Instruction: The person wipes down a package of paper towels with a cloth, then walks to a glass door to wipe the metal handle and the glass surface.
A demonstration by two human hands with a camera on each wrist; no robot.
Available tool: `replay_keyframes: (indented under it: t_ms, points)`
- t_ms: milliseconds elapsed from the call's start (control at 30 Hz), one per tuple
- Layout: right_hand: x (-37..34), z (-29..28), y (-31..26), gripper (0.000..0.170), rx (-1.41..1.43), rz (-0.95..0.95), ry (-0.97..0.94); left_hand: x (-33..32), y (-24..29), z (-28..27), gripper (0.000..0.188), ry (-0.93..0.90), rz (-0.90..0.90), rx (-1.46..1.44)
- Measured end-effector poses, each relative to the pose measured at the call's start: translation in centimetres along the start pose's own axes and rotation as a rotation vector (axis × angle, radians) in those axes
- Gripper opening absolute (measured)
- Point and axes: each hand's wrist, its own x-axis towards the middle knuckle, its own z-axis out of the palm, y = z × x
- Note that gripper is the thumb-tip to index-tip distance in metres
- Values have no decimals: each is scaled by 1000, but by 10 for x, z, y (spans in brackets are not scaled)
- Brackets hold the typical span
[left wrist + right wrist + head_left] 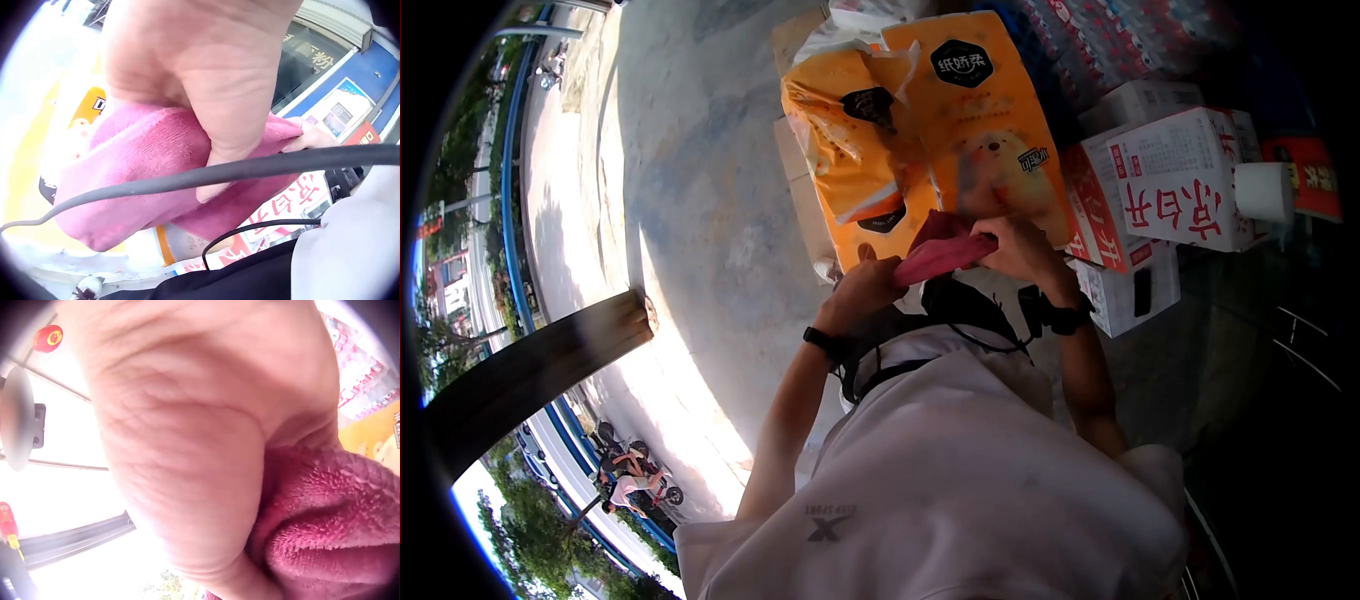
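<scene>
Nearest, a dark cable [281,164] crosses in front of the left hand [868,290] in the left wrist view; that hand grips one end of a pink-red cloth [945,258], its thumb laid over the pile, while the right hand [1025,250] pinches the other end; the cloth hangs between the two hands, folded and bunched. As far as I can judge, the picking-up is done and the cloth is in hand; it is neither spread flat nor set down, so opening, folding or placing it may be left, and which of these I cannot tell.

Just beyond the hands lie a large orange pack [975,110] and a crumpled orange pack [835,130], whose near edges limit forward reach; whether the cloth touches them is unclear; right of the right hand, a white carton [1175,180] closes that side; left of the left hand, the concrete floor [700,200] offers the most room; farther left runs a blue rail [510,220].
</scene>
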Motion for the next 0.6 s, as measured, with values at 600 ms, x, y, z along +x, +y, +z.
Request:
replay_keyframes:
  t_ms: [600]
  points:
    - [23,74,-16,28,-5,80,-15,-37,-59,-14,21,316,-361,-421]
